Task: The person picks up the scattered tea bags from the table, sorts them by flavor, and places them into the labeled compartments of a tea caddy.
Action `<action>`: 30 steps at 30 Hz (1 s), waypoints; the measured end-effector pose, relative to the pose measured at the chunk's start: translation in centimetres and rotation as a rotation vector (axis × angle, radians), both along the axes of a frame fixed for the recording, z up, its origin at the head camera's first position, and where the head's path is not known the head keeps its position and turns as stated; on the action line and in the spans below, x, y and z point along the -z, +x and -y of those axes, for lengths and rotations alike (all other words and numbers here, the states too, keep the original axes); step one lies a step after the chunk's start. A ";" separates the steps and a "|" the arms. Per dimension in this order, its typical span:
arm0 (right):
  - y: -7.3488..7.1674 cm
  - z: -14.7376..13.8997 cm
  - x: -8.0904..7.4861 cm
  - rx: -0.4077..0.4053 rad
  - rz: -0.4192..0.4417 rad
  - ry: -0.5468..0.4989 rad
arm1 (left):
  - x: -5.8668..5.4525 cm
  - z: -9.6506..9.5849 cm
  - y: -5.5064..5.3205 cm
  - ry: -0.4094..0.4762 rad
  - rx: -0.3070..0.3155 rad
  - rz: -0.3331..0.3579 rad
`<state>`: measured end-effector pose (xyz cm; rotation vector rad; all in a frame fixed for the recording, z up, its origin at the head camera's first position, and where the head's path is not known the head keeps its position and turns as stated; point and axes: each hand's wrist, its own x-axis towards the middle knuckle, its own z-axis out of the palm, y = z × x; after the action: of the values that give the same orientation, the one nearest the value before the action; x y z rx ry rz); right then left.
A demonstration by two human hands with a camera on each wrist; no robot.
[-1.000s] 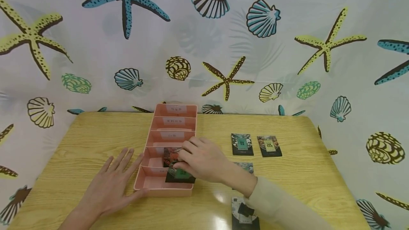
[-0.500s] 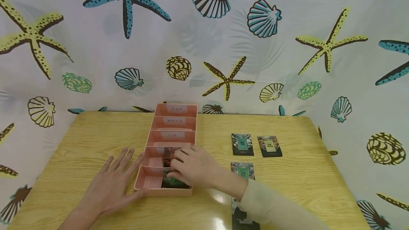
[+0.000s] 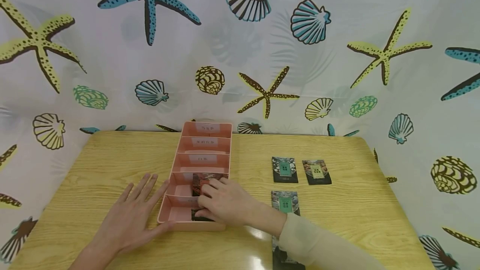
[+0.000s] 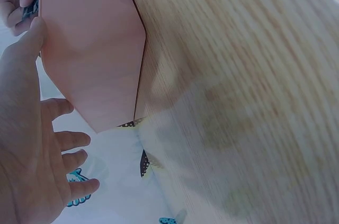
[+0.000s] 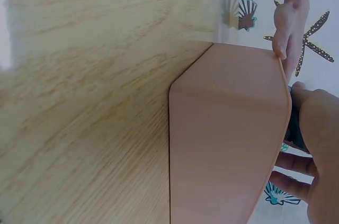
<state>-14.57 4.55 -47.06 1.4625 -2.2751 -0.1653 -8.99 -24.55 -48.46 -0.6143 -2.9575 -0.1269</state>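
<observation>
A pink divided box stands on the table, its compartments running in a row away from me. In the nearest compartment, my right hand pinches a dark tea packet, most of which the hand covers. Another tea packet, dark with red, lies in the second compartment, partly behind the fingers. My left hand is spread at the box's left side; its thumb touches the near left rim. The left wrist view shows the left fingers extended beside the pink wall. In the right wrist view, my right thumb rests against the dark packet.
To the right, tea packets lie on the wooden table: a green-labelled one, a yellow-labelled one, another green-labelled one, and a dark one partly under the right sleeve. A patterned curtain hangs behind.
My right hand has lowered the green-labelled packet from above the box's near end into the nearest compartment. The left hand has stayed in place.
</observation>
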 end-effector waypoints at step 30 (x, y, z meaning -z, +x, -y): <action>-0.1 -3.2 -1.3 0.056 0.157 0.087 | 0.0 -0.1 -0.1 -0.013 -0.003 0.019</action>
<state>-14.70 7.75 -45.75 1.5038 -2.4645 -0.1743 -9.05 -24.45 -48.41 -0.6141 -2.9793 -0.1131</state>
